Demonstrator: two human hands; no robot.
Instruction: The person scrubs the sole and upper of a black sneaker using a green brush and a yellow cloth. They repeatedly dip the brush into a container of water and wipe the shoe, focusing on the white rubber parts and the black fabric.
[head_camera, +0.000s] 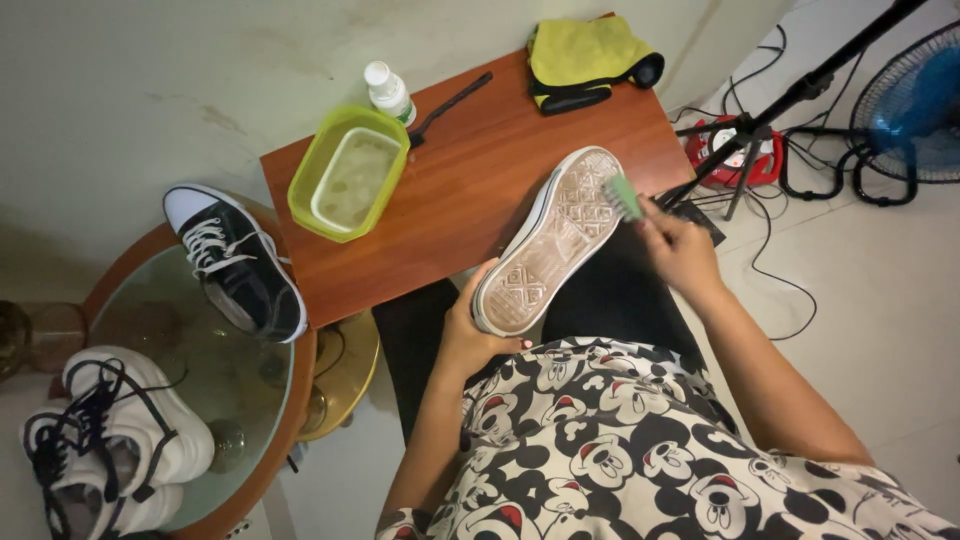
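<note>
My left hand (468, 335) grips the heel end of a sneaker (548, 240) turned sole up, its pale patterned sole facing me over the edge of a small brown wooden table (470, 190). My right hand (680, 250) holds a small green brush (624, 196) whose bristles touch the sole near the toe end. A lime green tub (300, 185) of cloudy water sits on the table's left side. Behind it stands a white bottle (388, 92), with a dark-handled brush (447, 105) lying beside it.
A folded yellow cloth (583, 55) lies at the table's far corner. The matching black sneaker (236, 262) rests on a round glass-topped table (200, 390) at left, with white sneakers (105, 445) nearer me. A tripod (760, 125), cables and a fan (915, 105) stand at right.
</note>
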